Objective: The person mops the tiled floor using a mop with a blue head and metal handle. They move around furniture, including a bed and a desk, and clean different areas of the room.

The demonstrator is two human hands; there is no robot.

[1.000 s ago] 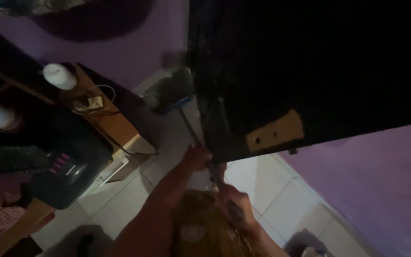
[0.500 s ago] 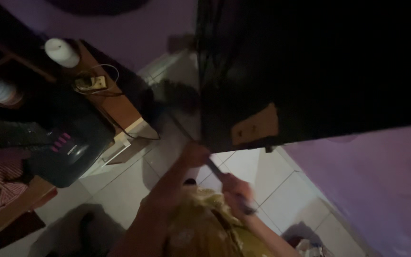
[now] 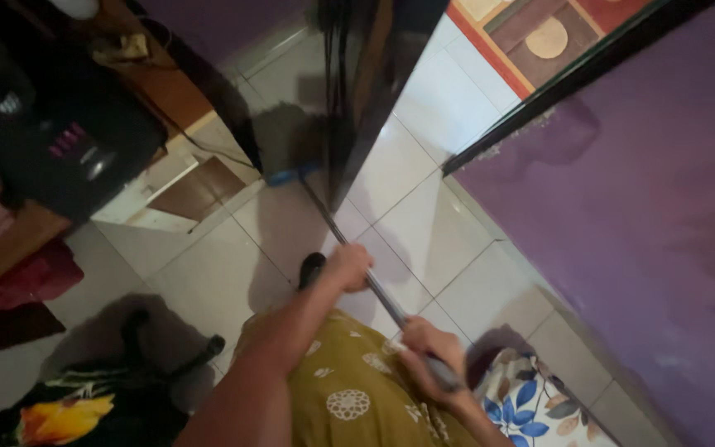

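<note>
Both my hands grip a long thin broom handle (image 3: 374, 285) that runs diagonally up and left across the white tiled floor (image 3: 424, 223). My left hand (image 3: 347, 266) holds it higher up the shaft, my right hand (image 3: 429, 354) holds the near end by my waist. The broom's head (image 3: 291, 149), dark bristles on a blue bar, rests on the tiles beside the edge of a dark door (image 3: 366, 91). My mustard floral dress (image 3: 357, 389) fills the bottom centre.
A purple wall (image 3: 622, 215) stands on the right. A black appliance with pink buttons (image 3: 76, 149) and wooden furniture (image 3: 159, 83) sit at the left. A dark chair base (image 3: 167, 348) and floral cloth lie at bottom left. Patterned floor shows beyond the doorway (image 3: 539, 33).
The view has swung down and right, so the dark door now shows its edge and the doorway beyond. The broom head has come to rest near the door's foot. Both hands kept their grip.
</note>
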